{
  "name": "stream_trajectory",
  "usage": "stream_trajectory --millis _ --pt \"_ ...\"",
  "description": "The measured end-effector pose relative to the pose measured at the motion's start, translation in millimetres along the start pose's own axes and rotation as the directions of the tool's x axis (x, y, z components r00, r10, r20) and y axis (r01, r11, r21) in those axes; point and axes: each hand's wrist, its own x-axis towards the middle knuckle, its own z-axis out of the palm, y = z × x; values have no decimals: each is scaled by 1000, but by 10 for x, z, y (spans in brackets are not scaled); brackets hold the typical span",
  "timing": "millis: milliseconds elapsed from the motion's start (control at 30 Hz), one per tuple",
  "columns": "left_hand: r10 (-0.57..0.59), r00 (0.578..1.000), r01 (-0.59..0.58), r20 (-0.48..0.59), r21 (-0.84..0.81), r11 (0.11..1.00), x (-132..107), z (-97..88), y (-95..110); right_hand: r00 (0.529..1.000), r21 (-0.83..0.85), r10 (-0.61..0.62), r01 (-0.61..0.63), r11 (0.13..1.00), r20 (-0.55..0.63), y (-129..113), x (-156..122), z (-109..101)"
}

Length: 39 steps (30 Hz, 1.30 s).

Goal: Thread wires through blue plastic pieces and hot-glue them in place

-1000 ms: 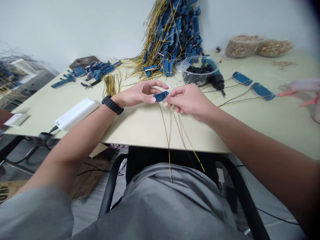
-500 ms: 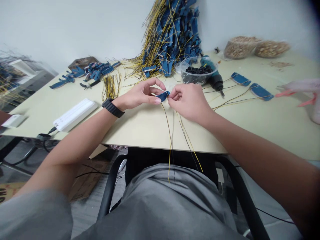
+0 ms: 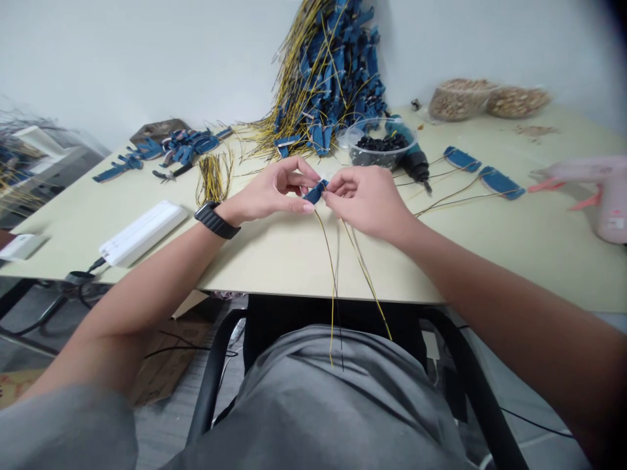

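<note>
A small curved blue piece is held just above the table, between both hands. My left hand, with a black watch on the wrist, pinches it from the left between thumb and fingers. From the right, my right hand has thumb and forefinger closed at the piece's right end, where thin wires come out beneath the hand. Another yellow and black wire pair hangs below the blue piece, over the table's edge. The exact grip of the right fingertips is partly hidden.
Behind my hands rises a heap of blue pieces with wires. A clear bowl of black parts and a drill stand near it. Right: two wired blue pieces and a pink glue gun. Left: wire bundle, pliers, white power strip.
The wires hanging under my right hand have drawn closer together. The blue piece is a little more tilted, and the view has shifted slightly. Both hands keep their grip.
</note>
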Motion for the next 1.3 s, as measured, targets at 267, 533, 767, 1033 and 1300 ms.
stream_trajectory --millis 267,533,767,1033,1300 --pt "123 991 -127 60 65 990 43 -49 -78 910 519 374 -409 750 177 -177 40 -43" --pt "236 971 -239 32 144 960 53 -59 -219 879 650 413 -461 604 240 -141 49 -39" --pt "272 962 -261 -36 192 946 47 -15 -234 867 677 412 -482 556 279 -166 58 -63" --pt "295 954 -274 -59 238 932 36 49 -163 857 680 394 -508 529 333 -153 74 -103" --pt "318 946 -292 -59 271 917 17 74 -117 870 678 354 -491 547 344 -97 87 -119"
